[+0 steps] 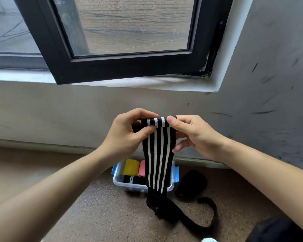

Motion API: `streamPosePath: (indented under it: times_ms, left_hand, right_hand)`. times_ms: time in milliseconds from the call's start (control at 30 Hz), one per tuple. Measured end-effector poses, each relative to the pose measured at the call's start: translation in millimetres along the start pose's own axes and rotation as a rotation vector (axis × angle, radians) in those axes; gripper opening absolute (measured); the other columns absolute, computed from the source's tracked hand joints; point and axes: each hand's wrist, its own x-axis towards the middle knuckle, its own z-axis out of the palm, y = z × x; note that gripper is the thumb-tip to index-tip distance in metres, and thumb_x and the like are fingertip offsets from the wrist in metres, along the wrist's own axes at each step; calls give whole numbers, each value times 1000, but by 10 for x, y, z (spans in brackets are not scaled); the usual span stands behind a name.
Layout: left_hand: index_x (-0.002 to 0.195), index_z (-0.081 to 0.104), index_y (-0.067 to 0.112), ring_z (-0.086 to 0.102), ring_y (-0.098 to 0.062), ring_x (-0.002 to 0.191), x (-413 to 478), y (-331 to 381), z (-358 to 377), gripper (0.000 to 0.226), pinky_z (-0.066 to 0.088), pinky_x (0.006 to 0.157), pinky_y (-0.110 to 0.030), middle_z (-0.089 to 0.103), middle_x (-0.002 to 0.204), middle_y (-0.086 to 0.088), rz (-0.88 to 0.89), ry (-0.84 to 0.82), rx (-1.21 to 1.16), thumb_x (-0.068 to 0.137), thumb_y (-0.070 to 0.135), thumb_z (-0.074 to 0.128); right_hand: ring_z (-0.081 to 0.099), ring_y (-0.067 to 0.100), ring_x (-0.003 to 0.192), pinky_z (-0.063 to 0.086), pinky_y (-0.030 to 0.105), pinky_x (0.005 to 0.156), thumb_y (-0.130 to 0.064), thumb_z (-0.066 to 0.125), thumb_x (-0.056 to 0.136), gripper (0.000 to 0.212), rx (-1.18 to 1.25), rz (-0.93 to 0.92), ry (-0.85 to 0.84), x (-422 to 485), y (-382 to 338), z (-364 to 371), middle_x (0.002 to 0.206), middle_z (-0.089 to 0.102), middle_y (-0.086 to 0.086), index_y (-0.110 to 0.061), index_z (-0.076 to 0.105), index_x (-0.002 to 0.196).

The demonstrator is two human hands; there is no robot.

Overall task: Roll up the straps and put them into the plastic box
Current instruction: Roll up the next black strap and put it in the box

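Soft daylight from the window [129, 25], gentle shadows on the floor [94, 206], sharp focus, wide-angle bending at edges

Striped strap [157, 154] hanging above plastic box [117, 180]

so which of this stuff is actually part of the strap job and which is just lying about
Job: striped strap, pinched by left hand and right hand; plastic box; its yellow roll, pink roll, black-and-white roll; black bundle beside it, likely another strap.
Just there: window frame; windowsill; scuffed wall.
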Motion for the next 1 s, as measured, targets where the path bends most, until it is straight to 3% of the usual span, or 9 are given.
streamPosePath:
  times_ms: [100,233,400,500,600,700,800,900,1000]
  left_hand:
    - [112,72,11,74,-23,89,2,3,-50,24,61,80,-32,76,97,-3,-7,-24,57,91,-1,73]
    - [116,70,20,72,-11,86,-19,42,-100,25,59,68,-26,75,98,-3,-216,-97,31,94,8,72]
    - [119,69,16,74,-6,96,-75,82,-61,25,60,63,-25,78,100,2,-443,-97,-204,95,18,71]
    - [118,70,10,75,-16,101,-88,98,-6,25,62,69,-30,75,106,-10,-493,-55,-352,93,16,72]
    - [113,72,8,75,-25,100,-95,60,41,22,63,75,-33,73,103,-16,-462,-17,-339,92,12,73]
    - [110,73,5,75,-22,92,-85,39,45,21,61,73,-28,73,95,-11,-406,9,-313,90,5,75]
    - [107,73,6,74,-17,87,-78,55,38,23,59,72,-25,74,92,-8,-324,25,-276,85,2,77]
    - [103,73,7,71,-13,80,-83,64,63,23,59,71,-25,73,88,-7,-243,45,-241,83,-3,79]
    - [102,72,8,70,-11,78,-93,68,81,24,58,68,-25,73,85,-3,-216,45,-217,83,-4,79]
  right_hand:
    - [72,20,88,57,26,54,-31,57,102,32,38,-16,7,7,-8,16,103,76,9,-7,73,116]
    - [70,16,93,55,24,55,-17,61,100,22,6,-67,41,10,-11,14,110,73,16,-6,72,117]
    - [71,15,90,59,27,56,-5,66,97,21,-26,-139,70,19,52,26,103,75,14,-7,71,117]
    - [74,17,88,61,30,59,-2,67,95,23,-51,-181,86,15,92,57,100,77,8,-10,72,115]
    - [75,19,87,62,32,60,-2,70,93,25,-122,-243,108,7,118,91,101,78,8,-16,74,113]
    - [75,27,93,62,33,61,-4,73,91,26,-144,-231,97,3,108,75,103,76,12,-16,74,114]
    - [73,25,103,61,34,63,-24,68,94,28,-48,-104,40,-2,64,56,111,74,14,-13,72,119]
    - [73,23,103,62,34,63,-42,59,94,42,-5,-39,3,7,54,65,114,74,13,-10,72,119]
    - [72,24,101,61,30,59,-35,58,99,36,-10,-55,11,8,62,65,112,73,17,-6,72,116]
